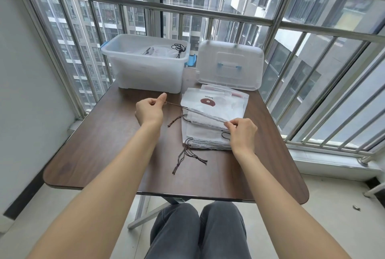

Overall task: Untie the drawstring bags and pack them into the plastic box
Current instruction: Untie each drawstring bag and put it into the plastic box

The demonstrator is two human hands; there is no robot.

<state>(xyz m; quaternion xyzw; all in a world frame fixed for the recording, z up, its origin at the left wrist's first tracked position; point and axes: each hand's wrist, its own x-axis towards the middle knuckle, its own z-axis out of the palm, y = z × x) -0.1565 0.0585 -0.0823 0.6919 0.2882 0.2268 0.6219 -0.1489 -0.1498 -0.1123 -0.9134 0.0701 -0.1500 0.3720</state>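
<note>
A stack of white mesh drawstring bags (210, 131) lies on the brown table (108, 150), right of centre. My left hand (150, 109) pinches the dark drawstring (177, 106) of the top bag and holds it taut to the left. My right hand (241, 131) grips the gathered hem of that top bag (208, 115) at its right end. Loose brown cords (187, 154) trail from the lower bags toward me. The clear plastic box (145, 64) stands at the table's far edge with a few bags and a black cord inside.
The box's clear lid (230, 64) with blue latches lies to the right of the box. Flat packets (214, 100) with a brown round label sit under the far end of the stack. A metal window railing (187, 11) runs behind the table. My knees are below the near edge.
</note>
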